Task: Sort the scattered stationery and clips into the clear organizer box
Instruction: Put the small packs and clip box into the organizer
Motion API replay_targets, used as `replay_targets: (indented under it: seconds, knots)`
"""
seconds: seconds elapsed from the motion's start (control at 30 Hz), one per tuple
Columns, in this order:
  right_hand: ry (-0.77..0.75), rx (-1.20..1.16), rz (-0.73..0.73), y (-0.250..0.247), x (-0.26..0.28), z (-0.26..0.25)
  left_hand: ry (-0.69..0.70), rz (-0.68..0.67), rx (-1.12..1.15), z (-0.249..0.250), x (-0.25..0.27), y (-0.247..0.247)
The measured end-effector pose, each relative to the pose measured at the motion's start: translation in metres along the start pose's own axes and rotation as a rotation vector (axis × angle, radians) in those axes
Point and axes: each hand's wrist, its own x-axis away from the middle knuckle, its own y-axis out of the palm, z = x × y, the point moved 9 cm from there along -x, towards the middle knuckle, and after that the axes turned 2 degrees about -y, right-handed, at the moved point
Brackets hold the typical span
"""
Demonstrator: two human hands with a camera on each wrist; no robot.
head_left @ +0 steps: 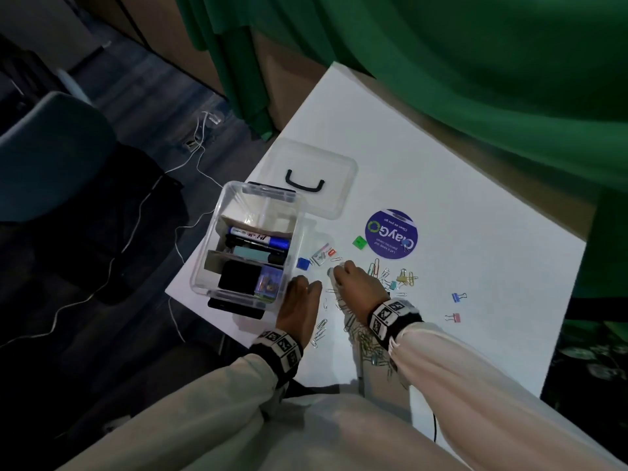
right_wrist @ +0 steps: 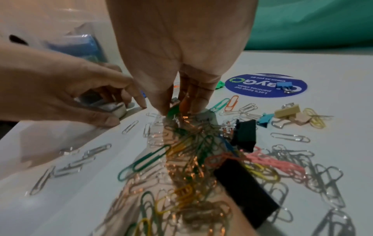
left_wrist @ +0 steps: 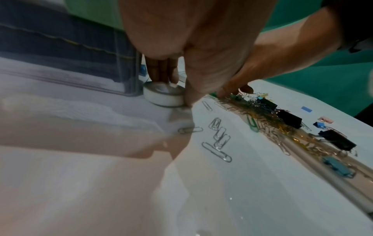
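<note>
The clear organizer box (head_left: 244,246) stands open near the table's left edge, with markers and a black item in its compartments. Beside its near right corner my left hand (head_left: 300,294) curls its fingers and thumb round a white tape roll (left_wrist: 163,95) that lies on the table. My right hand (head_left: 343,271) points down at the far end of a heap of mixed paper clips (right_wrist: 191,151). Its thumb and fingertips (right_wrist: 193,102) close together on a green clip (right_wrist: 172,111) there. Black binder clips (right_wrist: 244,134) lie in the heap.
The box lid (head_left: 312,178) with a black handle lies behind the box. A round purple sticker (head_left: 390,234) and a green note (head_left: 358,242) lie beyond the clips. Blue (head_left: 457,296) and pink (head_left: 455,317) binder clips sit off to the right. A green curtain hangs at the back.
</note>
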Motion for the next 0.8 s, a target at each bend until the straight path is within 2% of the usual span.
replay_targets:
  seconds: [0.07, 0.17, 0.27, 0.33, 0.37, 0.43, 0.5, 0.6, 0.7, 0.77, 0.8]
  knots:
    - [0.066, -0.203, 0.085, -0.01, -0.001, 0.013, 0.044, 0.015, -0.034, -0.002, -0.002, 0.004]
    - [0.2, -0.676, 0.204, -0.025, -0.004, 0.031, 0.043, 0.01, -0.013, 0.004, -0.008, -0.003]
    - [0.328, -1.148, 0.187, -0.025, -0.007, 0.039, 0.052, 0.047, 0.002, 0.008, -0.012, -0.011]
    - [0.384, -1.343, 0.154, -0.021, -0.006, 0.039, 0.032, 0.043, 0.024, 0.006, -0.007, -0.012]
    - [0.401, -1.321, 0.134, -0.019, -0.006, 0.038, 0.027, 0.044, 0.029, 0.003, -0.002, -0.01]
    - [0.391, -1.037, 0.115, -0.017, -0.01, 0.041, 0.029, 0.033, 0.009, 0.001, 0.013, -0.007]
    - [0.325, -0.739, 0.133, -0.019, -0.02, 0.038, 0.072, 0.008, -0.065, 0.001, 0.028, -0.005]
    - [0.224, -0.454, 0.142, -0.019, -0.035, 0.021, 0.091, -0.076, -0.188, -0.015, 0.04, 0.003]
    - [0.252, -0.321, 0.13, -0.016, -0.049, 0.012, 0.028, -0.204, -0.174, -0.033, 0.043, 0.008]
    - [0.267, -0.248, 0.108, -0.012, -0.054, 0.01, 0.029, -0.319, -0.203, -0.036, 0.045, 0.016]
    - [0.261, -0.218, 0.103, -0.011, -0.054, 0.008, 0.039, -0.329, -0.209, -0.036, 0.046, 0.015]
